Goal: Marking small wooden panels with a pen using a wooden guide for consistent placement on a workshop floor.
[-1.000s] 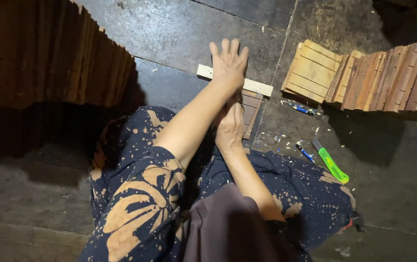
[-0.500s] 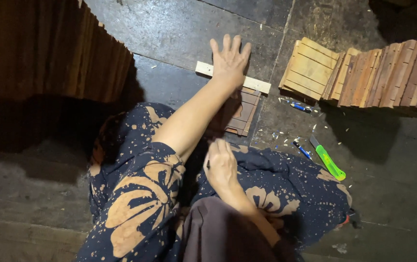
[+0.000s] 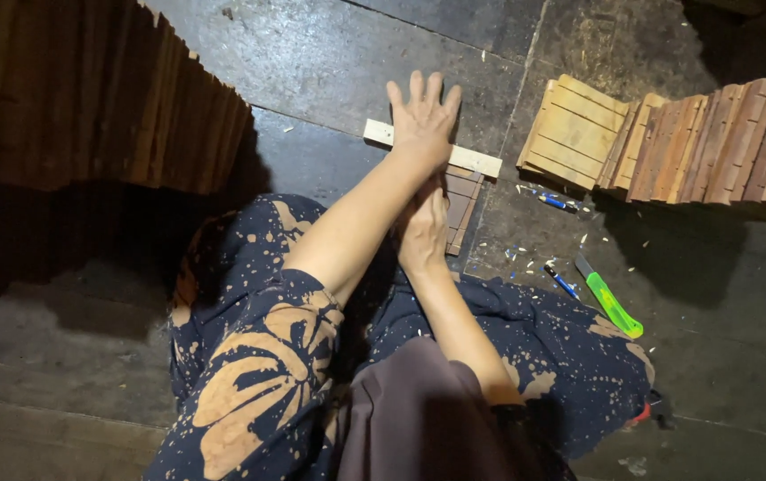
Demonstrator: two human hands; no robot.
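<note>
A pale wooden strip (image 3: 472, 160) is seen on the dark floor (image 3: 330, 53), its long axis running from about 10 o'clock to 4 o'clock across the view, and it is pressed down near its middle by the left hand (image 3: 423, 120), which is laid flat with the fingers spread wide. Just below the strip, at 6 o'clock from it and touching or nearly touching it, a small panel of joined wooden slats (image 3: 461, 205) is lain on the floor (only its right part is shown, the rest being covered). That panel is reached by the right hand (image 3: 423, 233), which is placed closer to the body, directly under the left forearm; whether its fingers are curled on anything cannot be told, since they are hidden. The strip is thus met first by the left hand, the panel by the right. At 3 o'clock of the panel, two blue pens (image 3: 554, 201) and a green utility knife (image 3: 610, 298) are scattered among wood chips. At 2 o'clock a row of finished slat panels (image 3: 713, 134) is leaned, and at 9 o'clock a second stack of slats (image 3: 89, 98) is stood in shadow.
</note>
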